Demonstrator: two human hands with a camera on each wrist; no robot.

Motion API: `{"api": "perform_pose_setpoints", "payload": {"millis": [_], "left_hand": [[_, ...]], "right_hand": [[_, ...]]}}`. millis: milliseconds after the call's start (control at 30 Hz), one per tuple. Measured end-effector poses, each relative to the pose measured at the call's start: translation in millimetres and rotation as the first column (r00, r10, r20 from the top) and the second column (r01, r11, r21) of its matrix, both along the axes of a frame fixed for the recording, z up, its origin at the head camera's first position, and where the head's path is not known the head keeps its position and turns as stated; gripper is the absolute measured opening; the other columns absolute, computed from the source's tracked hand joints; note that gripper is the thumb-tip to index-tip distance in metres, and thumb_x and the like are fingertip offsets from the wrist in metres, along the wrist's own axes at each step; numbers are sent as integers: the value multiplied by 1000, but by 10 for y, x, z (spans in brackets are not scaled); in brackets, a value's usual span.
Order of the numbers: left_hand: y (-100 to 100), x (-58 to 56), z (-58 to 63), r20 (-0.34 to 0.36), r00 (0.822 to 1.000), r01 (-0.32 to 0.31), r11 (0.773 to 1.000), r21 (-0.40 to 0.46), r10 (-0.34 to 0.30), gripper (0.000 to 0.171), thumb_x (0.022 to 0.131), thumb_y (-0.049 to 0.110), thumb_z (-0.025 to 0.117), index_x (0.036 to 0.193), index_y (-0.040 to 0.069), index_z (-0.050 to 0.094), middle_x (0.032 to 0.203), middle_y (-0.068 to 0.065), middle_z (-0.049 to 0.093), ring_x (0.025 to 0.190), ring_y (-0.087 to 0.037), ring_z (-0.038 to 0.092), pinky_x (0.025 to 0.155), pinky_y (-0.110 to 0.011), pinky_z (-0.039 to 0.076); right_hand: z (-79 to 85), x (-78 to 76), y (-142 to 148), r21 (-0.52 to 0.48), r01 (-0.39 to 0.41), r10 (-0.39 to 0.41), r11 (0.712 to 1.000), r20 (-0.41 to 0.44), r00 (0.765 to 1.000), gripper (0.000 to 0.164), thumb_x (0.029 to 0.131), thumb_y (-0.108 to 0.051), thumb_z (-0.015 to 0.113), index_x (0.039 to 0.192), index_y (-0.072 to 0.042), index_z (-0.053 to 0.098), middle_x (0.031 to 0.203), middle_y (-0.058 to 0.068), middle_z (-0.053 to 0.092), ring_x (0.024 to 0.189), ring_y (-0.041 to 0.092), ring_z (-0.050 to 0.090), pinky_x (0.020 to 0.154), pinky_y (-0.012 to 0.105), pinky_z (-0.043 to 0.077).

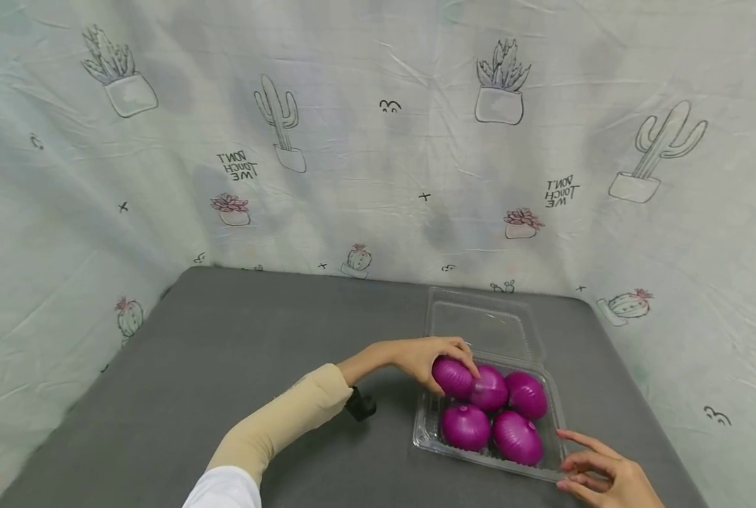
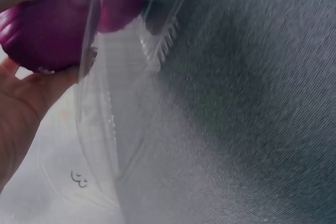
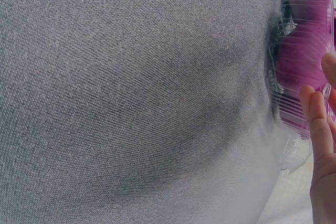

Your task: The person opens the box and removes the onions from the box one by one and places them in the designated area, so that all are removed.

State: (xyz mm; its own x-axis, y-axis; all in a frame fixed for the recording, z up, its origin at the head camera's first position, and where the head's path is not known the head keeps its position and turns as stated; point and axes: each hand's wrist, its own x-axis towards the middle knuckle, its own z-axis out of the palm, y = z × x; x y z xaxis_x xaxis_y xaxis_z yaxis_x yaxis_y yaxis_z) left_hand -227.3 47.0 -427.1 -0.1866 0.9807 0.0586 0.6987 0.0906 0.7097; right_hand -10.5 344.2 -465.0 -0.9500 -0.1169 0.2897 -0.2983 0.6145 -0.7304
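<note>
My left grip (image 1: 424, 353) grasps a purple onion (image 1: 452, 377) at the back left of a clear plastic container (image 1: 429, 427), thumb and fingers curled round it; whether it rests on the container's base, I cannot tell. My right grip (image 1: 613, 476) pinches the container's near right corner, its index fingertip against the right side wall.

Four more purple onions sit inside the container: a back middle onion (image 1: 489, 389) close against the one I hold, a back right onion (image 1: 527, 395), a front left onion (image 1: 465, 427) and a front right onion (image 1: 517, 437). The container stands on the right part of a grey bench (image 1: 289, 317), its clear lid (image 1: 479, 321) folded open behind it, toward the far edge.

A cream sleeve (image 1: 289, 413) covers my left forearm, with white cloth (image 1: 226, 487) above it and a black device (image 1: 360, 404) at the wrist. Behind the bench, a pale curtain (image 1: 378, 155) printed with potted cacti, succulents and mirrored lettering hangs in folds. The left wrist view shows the held onion beside clear plastic; the right wrist view catches my fingertips at the container's edge.
</note>
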Motion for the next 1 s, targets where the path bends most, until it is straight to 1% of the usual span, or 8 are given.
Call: {"api": "perform_pose_setpoints", "payload": {"millis": [133,233,300,367,467,667,833,1000], "left_hand": [[-35,140,28,-158,987,-48,998,-39,42,62,74,16,84,130,16,57,130,-7,44,120,-13,43,93,-16,41],[-51,230,33,-312,948,-75,996,-47,57,68,74,23,85,134,16,54,131,-7,47,119,-15,48,95,-16,40],[-63,271,23,-364,928,-85,996,-17,73,69,74,25,84,135,15,53,131,-7,49,118,-16,50,96,-15,40],[-77,301,1,-372,923,-95,995,31,100,65,75,26,83,133,15,54,131,-7,48,116,-16,52,94,-15,41],[-100,335,-38,-320,937,-112,989,100,138,57,78,22,81,129,16,56,131,-7,44,113,-15,51,91,-14,42],[-106,406,-97,-129,970,-181,967,181,205,48,81,22,77,125,18,56,133,-6,47,121,-10,44,88,-15,44],[-92,460,-106,-36,964,-253,947,198,265,53,86,28,72,135,20,53,135,1,52,119,-5,47,84,-15,46],[-122,483,-122,2,949,-304,909,284,317,63,76,19,82,132,11,56,133,-3,56,118,-6,51,84,-14,47]], "right_hand": [[-16,2,0,-13,-4,4,1000,11,1000,25,63,4,84,84,-6,73,111,-18,62,68,7,63,54,24,55],[-28,2,2,-21,-12,12,1000,4,1000,26,64,5,83,84,-6,73,112,-18,61,68,6,64,54,23,55],[-34,1,5,-22,-18,18,1000,-10,1000,27,63,7,83,85,-6,72,113,-18,61,68,6,64,55,22,55],[-36,0,6,-23,-21,21,1000,-18,1000,27,63,8,82,84,-6,72,114,-17,61,68,5,64,55,22,54],[-31,0,5,-29,-17,17,999,-6,1000,27,64,7,82,85,-6,73,112,-16,62,69,5,64,55,21,54],[-19,-4,2,-24,7,-6,1000,36,999,25,65,6,82,86,-5,73,108,-12,64,69,6,64,55,23,55],[-12,-12,-11,4,47,-47,999,70,996,26,66,3,83,89,-3,73,100,-3,66,69,6,63,55,23,54],[-17,-10,-38,37,98,-101,995,83,991,31,66,1,84,95,0,72,91,4,66,67,6,62,55,23,54]]}}
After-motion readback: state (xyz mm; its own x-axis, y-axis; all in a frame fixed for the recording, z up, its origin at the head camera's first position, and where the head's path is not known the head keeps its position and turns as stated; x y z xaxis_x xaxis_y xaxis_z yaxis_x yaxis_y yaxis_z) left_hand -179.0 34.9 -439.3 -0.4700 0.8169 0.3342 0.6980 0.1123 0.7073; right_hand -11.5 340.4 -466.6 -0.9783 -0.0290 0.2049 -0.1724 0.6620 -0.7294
